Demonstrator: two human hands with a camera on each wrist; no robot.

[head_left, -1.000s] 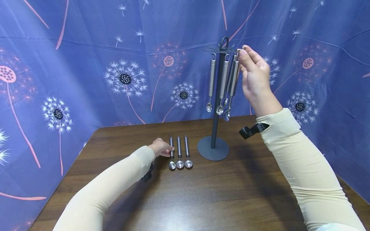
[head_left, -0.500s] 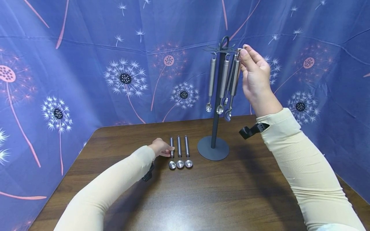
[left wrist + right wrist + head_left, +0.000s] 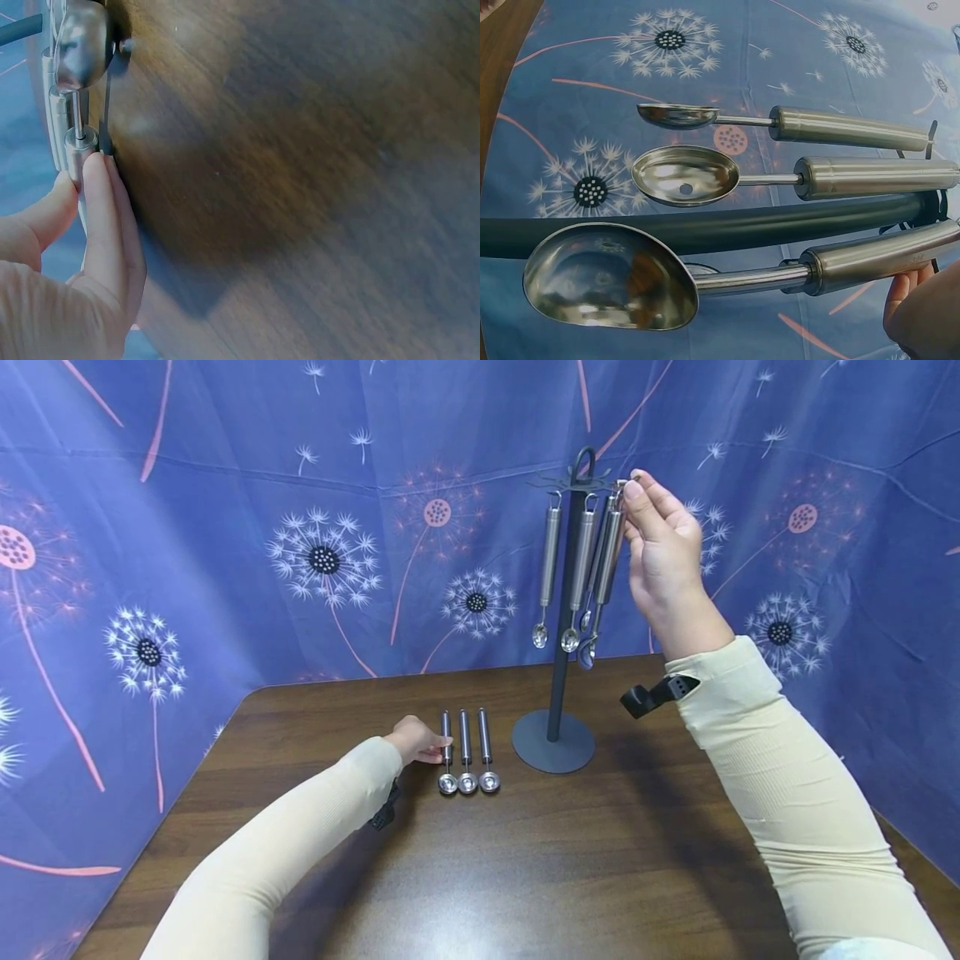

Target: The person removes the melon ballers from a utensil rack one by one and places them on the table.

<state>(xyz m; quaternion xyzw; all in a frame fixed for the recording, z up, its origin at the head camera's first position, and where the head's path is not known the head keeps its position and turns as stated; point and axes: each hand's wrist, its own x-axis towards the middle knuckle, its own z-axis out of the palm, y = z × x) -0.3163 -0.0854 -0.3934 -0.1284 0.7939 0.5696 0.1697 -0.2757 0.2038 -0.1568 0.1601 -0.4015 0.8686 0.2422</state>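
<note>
On the table, my left hand (image 3: 414, 742) pinches the handle of the leftmost of three steel melon ballers (image 3: 447, 783) between thumb and fingers. A middle melon baller (image 3: 467, 783) and a right one (image 3: 489, 782) lie beside it, bowls toward me. In the left wrist view, my left hand (image 3: 67, 292) grips the handle below a rounded bowl (image 3: 81, 49). My right hand (image 3: 663, 547), raised beside the dark stand (image 3: 558, 693), pinches the top end of a hanging steel scoop (image 3: 611, 556). Its large bowl (image 3: 607, 277) fills the right wrist view's lower left.
Several more small steel scoops hang from the stand, among them a left one (image 3: 550, 556) and a middle one (image 3: 581, 556). The stand's round base (image 3: 553, 760) rests on the brown wooden table (image 3: 480, 877). A blue dandelion-patterned cloth (image 3: 322, 485) hangs behind.
The leftmost melon baller's bowl has turned slightly to face more upward under my left hand. The scoop at my right hand has swayed a little. Both hands stay in place.
</note>
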